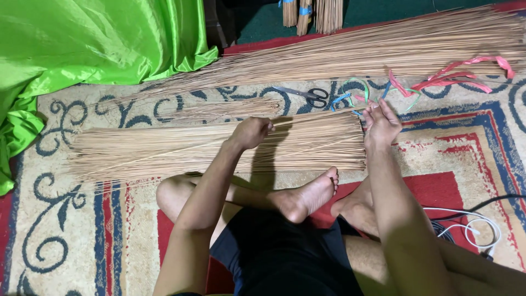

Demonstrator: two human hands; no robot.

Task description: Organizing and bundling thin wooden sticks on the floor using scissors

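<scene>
A flat pile of thin tan sticks lies across the patterned carpet in front of my crossed legs. My left hand is closed around a few sticks near the middle of the pile. My right hand rests at the pile's cut right end, fingers pressed against the stick tips. A longer, looser heap of the same sticks stretches diagonally behind. Black-handled scissors lie between the two heaps, just beyond my hands.
Pink, blue and green ribbon strips are scattered at the right rear. A bright green satin cloth covers the left rear. Tied stick bundles stand at the top. White and black cables lie by my right knee.
</scene>
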